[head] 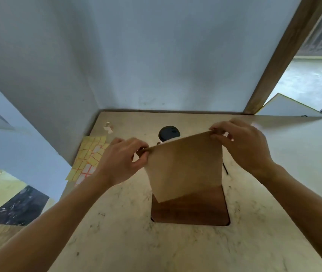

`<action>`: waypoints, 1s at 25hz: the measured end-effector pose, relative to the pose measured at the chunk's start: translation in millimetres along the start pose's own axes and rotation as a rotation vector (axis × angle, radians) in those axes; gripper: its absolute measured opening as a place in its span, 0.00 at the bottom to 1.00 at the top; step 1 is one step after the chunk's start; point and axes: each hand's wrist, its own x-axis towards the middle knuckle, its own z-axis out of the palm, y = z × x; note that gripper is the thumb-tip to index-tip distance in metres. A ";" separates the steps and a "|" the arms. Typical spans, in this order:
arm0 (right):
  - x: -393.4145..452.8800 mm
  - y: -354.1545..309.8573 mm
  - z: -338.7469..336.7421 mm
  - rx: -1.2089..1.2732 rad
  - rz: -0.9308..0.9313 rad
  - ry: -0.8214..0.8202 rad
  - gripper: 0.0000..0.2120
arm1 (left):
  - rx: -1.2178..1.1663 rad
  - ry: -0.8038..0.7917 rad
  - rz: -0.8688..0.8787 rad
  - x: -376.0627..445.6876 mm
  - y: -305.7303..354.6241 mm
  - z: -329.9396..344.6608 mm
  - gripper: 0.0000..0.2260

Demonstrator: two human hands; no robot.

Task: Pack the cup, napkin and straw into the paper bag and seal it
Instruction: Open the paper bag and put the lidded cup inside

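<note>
The paper bag (185, 167) hangs flat in the air above the middle of the table (175, 248), held up by its top edge, its lower corner dangling over a dark wooden board (190, 212) that lies on the table. The left hand (122, 160) pinches the bag's top left corner between thumb and fingers, and the right hand (244, 142) pinches the top right corner the same way, so the edge runs tilted, higher on the right. Behind the bag stands the cup (169, 133), only its black lid and a sliver of white showing past the paper. A thin dark line just right of the bag may be the straw (225, 168), though it is too slight to be sure. At the table's left edge lie a sheet of yellow stickers (89, 158) and, farther back, a small tape roll (108, 127).
</note>
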 end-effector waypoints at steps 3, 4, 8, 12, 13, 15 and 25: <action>-60.5 8.1 4.2 -0.025 0.060 -0.054 0.11 | -0.029 -0.088 0.063 -19.5 7.8 20.9 0.10; -76.3 9.4 6.2 -0.020 0.071 -0.064 0.11 | -0.043 -0.104 0.078 -24.8 9.7 25.8 0.10; -117.8 9.0 16.0 0.002 0.071 -0.060 0.11 | -0.062 -0.151 0.108 -42.6 12.3 39.7 0.10; -142.6 5.0 27.2 0.009 0.090 -0.101 0.11 | -0.082 -0.245 0.085 -59.4 5.8 48.2 0.10; -146.4 4.2 29.4 0.019 0.095 -0.117 0.11 | -0.074 -0.280 0.078 -63.5 4.0 50.5 0.11; -151.1 2.6 31.9 0.035 0.105 -0.154 0.12 | -0.070 -0.325 0.047 -68.7 1.6 53.9 0.12; -127.1 1.8 29.6 0.009 0.287 -0.390 0.34 | -0.139 -0.414 -0.066 -51.3 7.6 56.2 0.26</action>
